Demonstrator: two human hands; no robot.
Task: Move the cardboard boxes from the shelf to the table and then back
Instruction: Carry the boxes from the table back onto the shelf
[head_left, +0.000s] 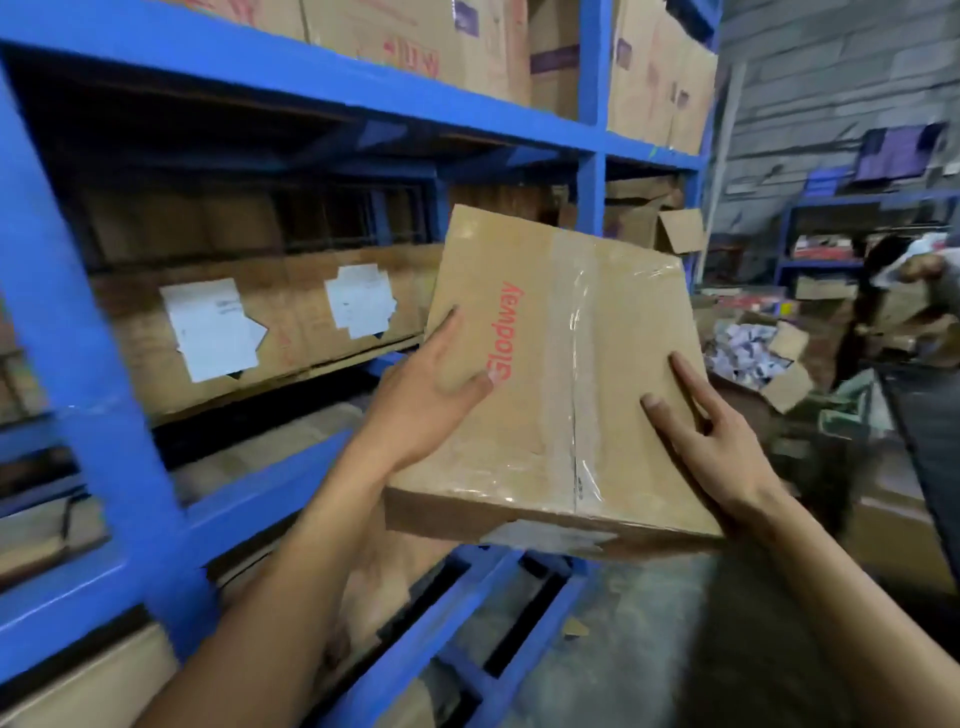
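A taped cardboard box (561, 374) is held in the air just in front of the blue shelf (104, 395). The left hand (426, 400) grips its left edge, thumb on top; the right hand (711, 441) presses straight fingers (685, 379) on its top right.

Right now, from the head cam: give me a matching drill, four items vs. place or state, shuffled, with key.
Items:
1. taped box
2. white labels
3. left hand
4. right hand

Places or states:
A. stuck on the long carton lying on the blue rack's middle level
B. thumb on top beside the red lettering, at the box's left edge
C. held in the air in front of the rack, tilted
D. fingers spread flat on the box top, right of the clear tape

Pairs: 1-C, 2-A, 3-B, 4-D
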